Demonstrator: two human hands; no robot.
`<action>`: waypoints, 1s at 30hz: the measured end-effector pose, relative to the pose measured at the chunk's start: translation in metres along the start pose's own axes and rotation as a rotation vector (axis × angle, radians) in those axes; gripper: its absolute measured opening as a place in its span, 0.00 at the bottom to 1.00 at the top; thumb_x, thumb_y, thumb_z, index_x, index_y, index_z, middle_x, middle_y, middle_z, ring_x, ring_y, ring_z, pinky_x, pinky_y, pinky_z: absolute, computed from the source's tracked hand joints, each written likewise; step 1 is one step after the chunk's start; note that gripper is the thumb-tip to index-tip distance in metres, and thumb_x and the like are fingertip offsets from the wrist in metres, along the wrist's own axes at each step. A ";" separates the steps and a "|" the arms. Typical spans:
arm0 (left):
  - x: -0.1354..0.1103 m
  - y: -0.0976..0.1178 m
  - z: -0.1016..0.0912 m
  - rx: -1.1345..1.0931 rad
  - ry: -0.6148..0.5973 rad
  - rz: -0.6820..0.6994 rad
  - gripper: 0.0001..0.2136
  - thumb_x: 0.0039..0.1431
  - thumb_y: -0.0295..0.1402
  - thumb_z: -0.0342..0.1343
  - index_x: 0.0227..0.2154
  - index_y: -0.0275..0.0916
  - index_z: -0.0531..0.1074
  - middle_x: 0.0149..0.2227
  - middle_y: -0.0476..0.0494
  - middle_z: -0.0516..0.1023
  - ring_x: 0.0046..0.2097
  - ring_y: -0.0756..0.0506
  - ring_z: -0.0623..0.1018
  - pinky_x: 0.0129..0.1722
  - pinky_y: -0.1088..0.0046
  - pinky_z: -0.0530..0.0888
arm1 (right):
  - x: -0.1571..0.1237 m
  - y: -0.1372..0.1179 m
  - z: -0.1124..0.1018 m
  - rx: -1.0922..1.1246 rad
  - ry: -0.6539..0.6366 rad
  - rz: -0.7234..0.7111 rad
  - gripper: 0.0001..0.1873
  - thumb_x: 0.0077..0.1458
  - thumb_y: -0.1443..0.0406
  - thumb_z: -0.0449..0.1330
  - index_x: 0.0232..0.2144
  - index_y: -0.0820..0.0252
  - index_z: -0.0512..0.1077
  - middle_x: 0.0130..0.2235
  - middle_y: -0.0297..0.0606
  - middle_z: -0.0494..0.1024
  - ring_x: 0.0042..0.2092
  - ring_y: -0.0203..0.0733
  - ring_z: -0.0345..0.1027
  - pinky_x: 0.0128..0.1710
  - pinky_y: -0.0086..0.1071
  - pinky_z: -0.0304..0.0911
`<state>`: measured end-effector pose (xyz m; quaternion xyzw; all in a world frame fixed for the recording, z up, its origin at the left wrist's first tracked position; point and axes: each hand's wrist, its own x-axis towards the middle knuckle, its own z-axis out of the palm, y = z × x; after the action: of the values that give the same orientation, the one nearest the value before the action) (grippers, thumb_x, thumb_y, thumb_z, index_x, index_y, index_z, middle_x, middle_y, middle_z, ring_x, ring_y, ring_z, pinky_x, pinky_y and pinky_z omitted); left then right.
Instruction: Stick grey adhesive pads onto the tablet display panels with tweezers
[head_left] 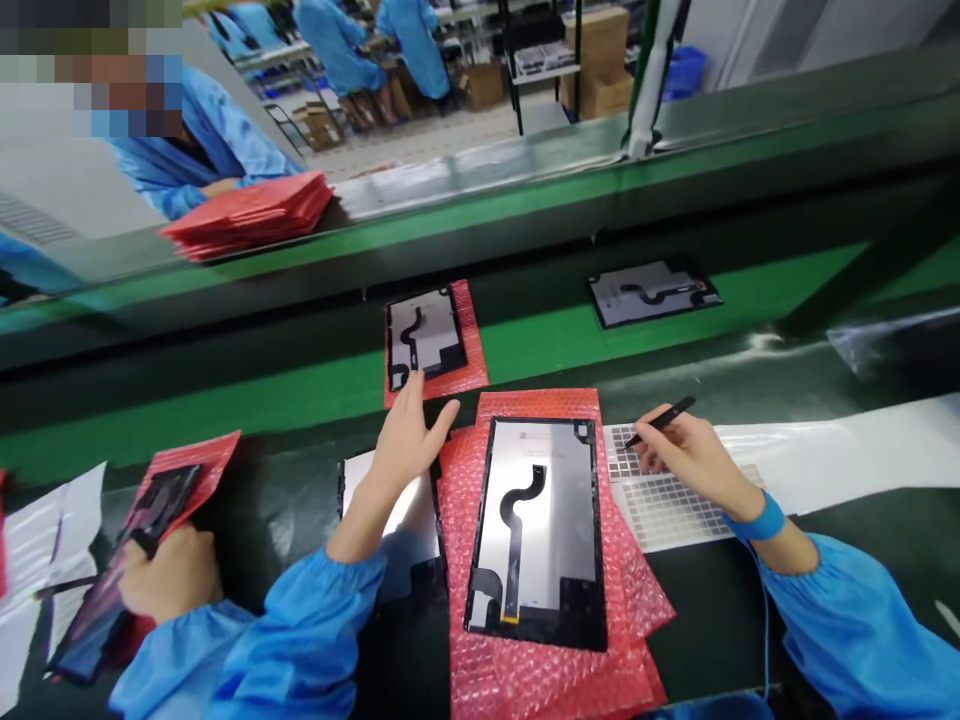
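Note:
My left hand point(409, 440) is open, its fingers stretched toward a display panel point(435, 330) on red bubble wrap on the green belt. Whether the fingertips touch that panel I cannot tell. Black tweezers point(664, 420) are pinched in my right hand point(686, 450), tips over a white sheet of small grey squares point(667, 510). Between my hands lies another display panel point(555, 540), back up with a curved black ribbon cable point(514, 540), on red bubble-wrap bags point(469, 660). Partly under my left arm is a third panel point(409, 530). A blue band point(761, 518) circles my right wrist.
At left, a co-worker's hand point(172, 570) grips a dark panel point(97, 620) near red wrap. Another panel point(652, 292) lies on the green belt point(540, 345). Beyond a ledge point(465, 170), a person in blue stands by stacked red bags point(251, 215). White backing paper point(847, 455) extends right.

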<state>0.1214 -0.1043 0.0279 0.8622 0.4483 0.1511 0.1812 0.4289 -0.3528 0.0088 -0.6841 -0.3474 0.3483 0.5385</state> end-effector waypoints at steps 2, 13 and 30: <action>-0.029 0.027 0.000 -0.032 -0.020 0.144 0.32 0.72 0.52 0.49 0.69 0.33 0.61 0.73 0.25 0.60 0.74 0.31 0.61 0.73 0.43 0.61 | -0.005 0.002 0.003 -0.029 -0.011 0.021 0.26 0.54 0.41 0.70 0.34 0.56 0.76 0.25 0.39 0.82 0.26 0.48 0.78 0.24 0.36 0.72; -0.112 0.074 0.036 0.016 -0.060 0.572 0.35 0.67 0.49 0.63 0.69 0.36 0.62 0.73 0.21 0.57 0.75 0.26 0.57 0.67 0.37 0.68 | -0.013 0.019 0.012 -0.094 -0.055 0.062 0.30 0.58 0.36 0.63 0.33 0.56 0.74 0.24 0.38 0.81 0.24 0.46 0.78 0.25 0.36 0.74; -0.127 0.093 0.026 -0.088 0.137 0.504 0.22 0.67 0.34 0.63 0.60 0.34 0.69 0.60 0.24 0.74 0.64 0.30 0.73 0.59 0.43 0.78 | -0.013 0.006 0.013 0.196 0.030 0.145 0.27 0.54 0.41 0.71 0.31 0.57 0.73 0.22 0.35 0.81 0.20 0.40 0.76 0.20 0.29 0.73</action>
<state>0.1289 -0.2637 0.0341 0.9256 0.2238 0.2687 0.1445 0.4117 -0.3590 0.0022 -0.6567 -0.2535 0.4083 0.5812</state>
